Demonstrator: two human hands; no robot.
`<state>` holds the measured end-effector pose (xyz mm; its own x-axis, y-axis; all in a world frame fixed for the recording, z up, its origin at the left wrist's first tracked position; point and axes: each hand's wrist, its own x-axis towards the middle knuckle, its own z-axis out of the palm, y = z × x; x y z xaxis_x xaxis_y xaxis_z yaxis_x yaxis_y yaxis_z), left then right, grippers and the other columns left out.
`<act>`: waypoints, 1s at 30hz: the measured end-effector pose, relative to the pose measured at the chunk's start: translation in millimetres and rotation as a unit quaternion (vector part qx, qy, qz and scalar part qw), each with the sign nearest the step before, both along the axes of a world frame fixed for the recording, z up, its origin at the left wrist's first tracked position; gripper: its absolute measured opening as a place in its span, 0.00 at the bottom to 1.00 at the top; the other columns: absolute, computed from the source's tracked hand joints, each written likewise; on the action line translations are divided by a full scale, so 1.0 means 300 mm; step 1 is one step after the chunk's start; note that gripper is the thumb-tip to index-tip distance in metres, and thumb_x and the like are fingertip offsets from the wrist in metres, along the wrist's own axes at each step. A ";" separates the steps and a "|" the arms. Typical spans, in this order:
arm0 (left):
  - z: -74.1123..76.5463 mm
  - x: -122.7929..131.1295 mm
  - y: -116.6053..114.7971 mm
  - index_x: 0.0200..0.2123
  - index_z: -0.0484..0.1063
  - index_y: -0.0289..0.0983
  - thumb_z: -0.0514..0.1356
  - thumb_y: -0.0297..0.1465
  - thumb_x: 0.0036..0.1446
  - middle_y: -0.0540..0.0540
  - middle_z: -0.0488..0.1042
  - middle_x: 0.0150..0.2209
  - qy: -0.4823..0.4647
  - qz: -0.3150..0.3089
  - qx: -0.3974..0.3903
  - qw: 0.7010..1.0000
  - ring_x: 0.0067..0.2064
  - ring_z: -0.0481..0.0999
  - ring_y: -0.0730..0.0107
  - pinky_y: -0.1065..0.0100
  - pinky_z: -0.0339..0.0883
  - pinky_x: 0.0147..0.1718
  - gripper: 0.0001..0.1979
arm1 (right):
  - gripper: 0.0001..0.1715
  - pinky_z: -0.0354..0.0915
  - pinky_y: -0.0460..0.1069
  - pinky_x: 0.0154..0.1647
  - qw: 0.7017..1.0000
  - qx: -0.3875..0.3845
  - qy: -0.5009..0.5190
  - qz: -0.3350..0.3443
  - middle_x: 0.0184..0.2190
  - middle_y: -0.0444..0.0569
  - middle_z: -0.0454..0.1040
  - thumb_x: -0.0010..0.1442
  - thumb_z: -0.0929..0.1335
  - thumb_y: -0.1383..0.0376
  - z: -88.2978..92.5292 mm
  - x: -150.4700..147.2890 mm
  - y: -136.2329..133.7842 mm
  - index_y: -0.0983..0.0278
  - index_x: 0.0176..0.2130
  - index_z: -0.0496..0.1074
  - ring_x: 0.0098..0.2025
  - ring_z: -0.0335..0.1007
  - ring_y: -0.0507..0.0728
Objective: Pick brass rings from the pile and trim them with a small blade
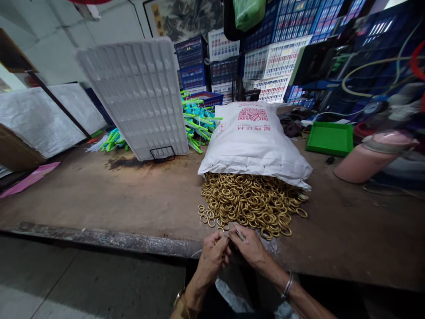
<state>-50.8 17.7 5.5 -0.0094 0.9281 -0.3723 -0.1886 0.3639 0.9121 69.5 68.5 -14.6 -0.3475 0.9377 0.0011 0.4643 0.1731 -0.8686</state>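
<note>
**A:** What carries the load?

**B:** I read one worn brown wooden workbench [99, 195].

**A:** What lies directly on it?

**B:** Centre: a white woven sack with red print [255, 141], with a heap of brass-coloured metal rings [252, 201] at its mouth. Right: a flat green plastic tray [330, 138] and a pink cylindrical flask [372, 157] on its side.

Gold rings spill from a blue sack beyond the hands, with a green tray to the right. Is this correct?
No: the head view shows a white sack, not blue. The gold rings spill from it beyond the left hand and right hand, with the green tray to the right.
</note>
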 end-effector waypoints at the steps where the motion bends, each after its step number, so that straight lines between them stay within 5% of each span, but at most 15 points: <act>1: -0.001 0.002 0.001 0.22 0.61 0.35 0.56 0.45 0.47 0.55 0.62 0.16 0.003 0.003 -0.001 1.000 0.14 0.57 0.83 0.78 0.47 0.12 0.17 | 0.17 0.56 0.44 0.25 1.000 -0.003 0.003 0.000 0.19 0.41 0.61 0.53 0.58 0.56 0.002 0.001 0.000 0.63 0.21 0.61 0.24 0.56 0.50; 14: 0.001 -0.002 -0.010 0.25 0.62 0.35 0.56 0.44 0.48 0.55 0.62 0.18 -0.042 0.021 0.016 0.999 0.15 0.57 0.84 0.78 0.48 0.13 0.17 | 0.15 0.55 0.43 0.22 0.994 -0.085 0.068 0.013 0.17 0.40 0.61 0.53 0.57 0.57 0.056 -0.003 -0.009 0.62 0.21 0.61 0.21 0.57 0.50; 21: 0.007 0.001 -0.013 0.27 0.61 0.35 0.56 0.44 0.48 0.54 0.63 0.19 -0.057 0.042 0.010 0.997 0.15 0.58 0.84 0.78 0.48 0.14 0.17 | 0.11 0.54 0.44 0.26 0.994 0.048 -0.079 0.057 0.20 0.43 0.65 0.54 0.56 0.65 0.002 0.014 -0.025 0.62 0.24 0.62 0.23 0.60 0.51; 30: -0.005 -0.003 -0.016 0.27 0.61 0.35 0.56 0.46 0.47 0.54 0.64 0.19 -0.022 0.041 0.024 0.999 0.16 0.58 0.82 0.78 0.50 0.13 0.19 | 0.14 0.51 0.44 0.25 0.968 0.077 -0.213 0.112 0.23 0.46 0.71 0.44 0.58 0.73 0.043 0.002 -0.044 0.64 0.32 0.64 0.25 0.65 0.52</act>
<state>-51.6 13.0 4.0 -0.0715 0.9419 -0.3282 -0.2555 0.3008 0.9188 70.2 55.3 -1.8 -0.5414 0.8390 -0.0538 0.7107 0.4225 -0.5625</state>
